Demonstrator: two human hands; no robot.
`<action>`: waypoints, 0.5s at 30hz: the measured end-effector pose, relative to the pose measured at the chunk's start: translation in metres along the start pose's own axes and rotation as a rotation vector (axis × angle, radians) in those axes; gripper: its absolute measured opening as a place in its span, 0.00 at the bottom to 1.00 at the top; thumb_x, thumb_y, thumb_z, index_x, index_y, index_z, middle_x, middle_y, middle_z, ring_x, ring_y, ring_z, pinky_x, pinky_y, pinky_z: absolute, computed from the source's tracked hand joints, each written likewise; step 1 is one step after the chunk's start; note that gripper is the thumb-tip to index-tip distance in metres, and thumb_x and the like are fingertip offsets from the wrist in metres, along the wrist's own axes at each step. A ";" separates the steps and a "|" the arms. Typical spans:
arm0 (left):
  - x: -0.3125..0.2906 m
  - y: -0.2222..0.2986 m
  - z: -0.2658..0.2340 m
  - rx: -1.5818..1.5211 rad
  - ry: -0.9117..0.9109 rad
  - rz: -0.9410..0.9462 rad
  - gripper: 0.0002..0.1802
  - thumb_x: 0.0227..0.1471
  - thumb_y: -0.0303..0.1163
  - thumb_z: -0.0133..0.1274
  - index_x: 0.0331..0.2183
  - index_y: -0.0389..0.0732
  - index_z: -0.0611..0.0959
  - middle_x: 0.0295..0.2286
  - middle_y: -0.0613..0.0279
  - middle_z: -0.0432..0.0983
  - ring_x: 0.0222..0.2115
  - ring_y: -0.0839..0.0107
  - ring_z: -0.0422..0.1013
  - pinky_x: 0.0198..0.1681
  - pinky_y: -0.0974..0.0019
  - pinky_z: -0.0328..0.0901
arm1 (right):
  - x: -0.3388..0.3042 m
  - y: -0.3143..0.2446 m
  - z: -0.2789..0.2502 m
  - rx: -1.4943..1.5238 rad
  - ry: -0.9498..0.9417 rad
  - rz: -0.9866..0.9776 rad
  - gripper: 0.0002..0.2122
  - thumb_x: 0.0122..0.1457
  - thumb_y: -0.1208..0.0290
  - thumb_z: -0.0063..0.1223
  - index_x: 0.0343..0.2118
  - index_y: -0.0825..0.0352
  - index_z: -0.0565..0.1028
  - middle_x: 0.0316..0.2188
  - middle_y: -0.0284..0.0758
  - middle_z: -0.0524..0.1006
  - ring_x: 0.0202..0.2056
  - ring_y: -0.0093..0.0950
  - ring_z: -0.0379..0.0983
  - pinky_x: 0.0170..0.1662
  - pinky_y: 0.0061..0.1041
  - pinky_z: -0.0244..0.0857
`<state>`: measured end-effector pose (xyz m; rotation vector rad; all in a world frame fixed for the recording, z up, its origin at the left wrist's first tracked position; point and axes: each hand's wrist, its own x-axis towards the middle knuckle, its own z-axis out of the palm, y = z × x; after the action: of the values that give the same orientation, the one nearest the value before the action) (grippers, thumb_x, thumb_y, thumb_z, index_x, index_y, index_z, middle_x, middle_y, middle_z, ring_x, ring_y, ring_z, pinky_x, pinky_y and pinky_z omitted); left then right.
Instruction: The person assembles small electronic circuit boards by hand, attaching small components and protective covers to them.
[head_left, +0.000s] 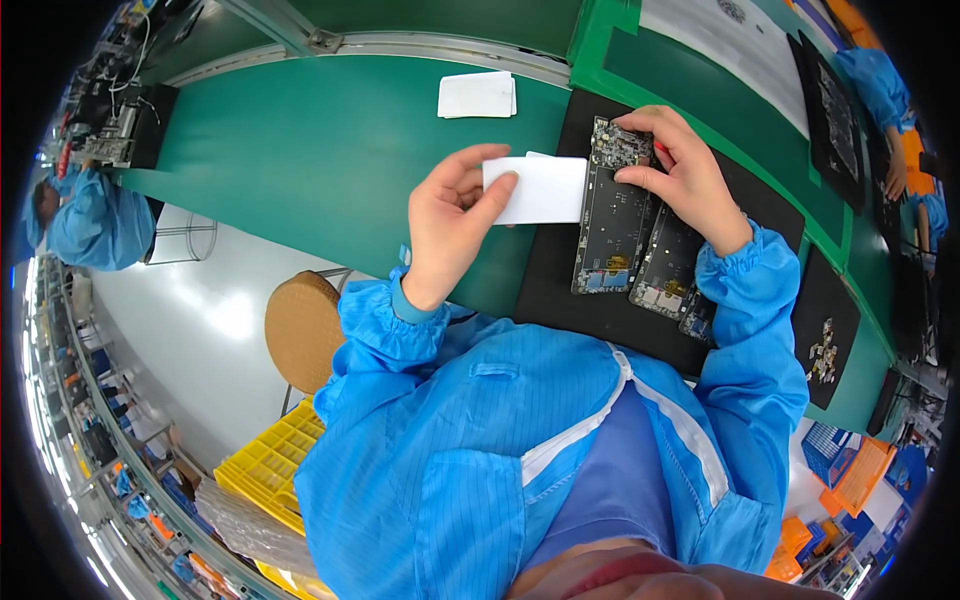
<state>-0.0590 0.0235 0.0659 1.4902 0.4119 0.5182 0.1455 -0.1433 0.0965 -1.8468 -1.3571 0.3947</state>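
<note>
My left hand (447, 222) pinches a few white cards (540, 192), thumb on top, just left of the boards. One card edge sticks out behind the front one. My right hand (690, 178) grips the upper end of a long black circuit board (612, 225), thumb and fingers curled at its chip-covered part. The cards' right edge meets or slightly overlaps this board; which one I cannot tell. A second circuit board (662, 262) lies beside it, and part of a third circuit board (697, 318) shows near my right sleeve. Something small and red shows by my right fingers.
Under the boards is a black mat (560, 275) on the green table (320, 150). A white card stack (475, 96) lies farther back. Small parts (823, 350) sit on a dark mat at right. A round stool (303, 330) and yellow crate (270, 455) stand left. Other people work at both sides.
</note>
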 end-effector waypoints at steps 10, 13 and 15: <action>0.000 0.010 0.002 0.001 0.046 -0.017 0.16 0.51 0.22 0.55 0.44 0.32 0.75 0.27 0.61 0.78 0.27 0.80 0.73 0.28 0.78 0.68 | -0.001 -0.003 -0.002 -0.005 0.007 0.014 0.21 0.46 0.70 0.64 0.45 0.66 0.72 0.40 0.34 0.71 0.39 0.29 0.69 0.41 0.23 0.64; 0.001 0.011 0.001 0.062 0.003 -0.022 0.16 0.51 0.22 0.55 0.44 0.32 0.75 0.29 0.59 0.78 0.28 0.78 0.74 0.30 0.77 0.69 | 0.000 0.000 0.000 -0.007 0.023 -0.014 0.21 0.46 0.70 0.64 0.45 0.66 0.72 0.40 0.34 0.71 0.39 0.29 0.69 0.41 0.24 0.65; 0.000 0.010 0.004 0.102 -0.020 -0.022 0.17 0.52 0.23 0.54 0.45 0.33 0.75 0.30 0.57 0.79 0.30 0.76 0.75 0.33 0.76 0.70 | 0.000 -0.001 0.003 -0.004 0.035 -0.041 0.21 0.46 0.69 0.64 0.45 0.65 0.72 0.40 0.34 0.71 0.38 0.30 0.70 0.40 0.24 0.65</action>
<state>-0.0573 0.0207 0.0766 1.5863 0.4447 0.4701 0.1429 -0.1417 0.0960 -1.8177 -1.3706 0.3374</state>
